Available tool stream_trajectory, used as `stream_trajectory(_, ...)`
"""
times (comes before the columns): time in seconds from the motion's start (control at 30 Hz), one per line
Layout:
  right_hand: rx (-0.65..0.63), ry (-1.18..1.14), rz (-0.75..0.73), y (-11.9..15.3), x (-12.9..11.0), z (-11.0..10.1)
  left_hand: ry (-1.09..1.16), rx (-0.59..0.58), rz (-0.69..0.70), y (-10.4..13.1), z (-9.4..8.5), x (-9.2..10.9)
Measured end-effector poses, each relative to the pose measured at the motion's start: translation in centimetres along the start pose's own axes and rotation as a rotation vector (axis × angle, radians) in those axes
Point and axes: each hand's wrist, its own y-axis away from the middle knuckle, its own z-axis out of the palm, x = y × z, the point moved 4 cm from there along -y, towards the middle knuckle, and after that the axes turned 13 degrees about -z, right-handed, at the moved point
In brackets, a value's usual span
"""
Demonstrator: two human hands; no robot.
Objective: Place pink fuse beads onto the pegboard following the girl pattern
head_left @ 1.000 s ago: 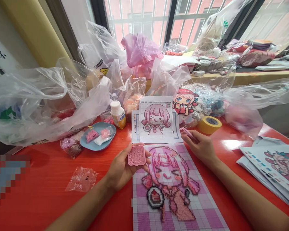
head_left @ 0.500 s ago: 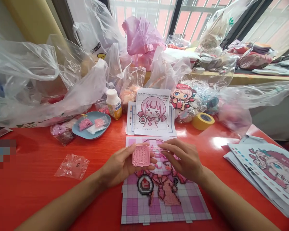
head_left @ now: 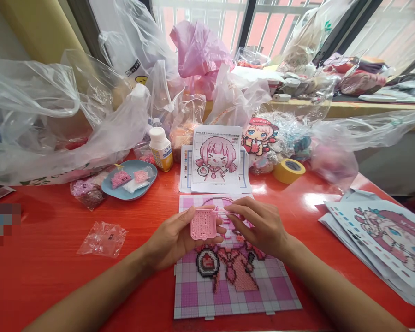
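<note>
- A clear bag (head_left: 41, 120) spreads over the far left of the red table (head_left: 38, 281).
- Two or so packets (head_left: 90, 190) of small pieces lie in front of it, just left of the plate.
- A flat bag (head_left: 102, 240) marked H2 lies nearer the person, left of the left forearm.
- The blue plate (head_left: 115, 192) carries dark pink, light pink and white packets.
- A white-capped bottle (head_left: 161, 151) stands upright just right of the plate.
- The left hand (head_left: 174, 235) holds the tray, thumb on its left edge, the other fingers spread beneath it.
- The pink tray (head_left: 212, 225), with pink beads (head_left: 198, 228) in it, is up over the left part of the board.
- The chart (head_left: 217, 161) leans upright behind the board.
- The pink tool (head_left: 222, 213) has its tip at the tray's upper right corner; whether they touch, I cannot tell.
- The board (head_left: 276, 290) lies flat on the table, its beaded figure partly hidden by both hands.
- The right hand (head_left: 264, 226) pinches the tool between thumb and fingers, above the board.
- A yellow tape roll (head_left: 284, 174) sits beyond the right hand.
- Printed sheets (head_left: 387, 244) lie stacked at far right.
</note>
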Motion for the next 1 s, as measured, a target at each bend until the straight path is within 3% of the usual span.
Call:
stream_trajectory(0.4,0.074,-0.032,0.046,-0.1,0.2,-0.5,-0.039,0.010,0.022,-0.1,-0.4,0.2)
stream_trajectory(0.47,0.108,-0.056,0.078,-0.3,0.3,-0.8,-0.082,0.072,0.072,0.0,-0.6,0.6)
stream_trajectory(0.57,0.140,-0.101,0.145,-0.6,0.8,-1.2,-0.156,0.309,0.236,0.4,-1.1,1.9)
stream_trajectory(0.67,0.142,-0.226,0.383,-0.5,2.3,-1.7,-0.180,0.588,0.365,1.3,-1.6,3.3)
stream_trajectory(0.73,0.113,-0.308,0.595,0.1,3.3,-2.3,-0.187,0.707,0.406,2.1,-1.8,4.1)
stream_trajectory(0.83,0.064,-0.351,0.772,1.4,3.8,-4.2,-0.180,0.797,0.388,3.6,-2.2,4.5)
stream_trajectory(1.0,-0.085,-0.545,1.032,4.9,2.0,-6.4,-0.131,0.815,0.251,5.5,-2.6,3.5)
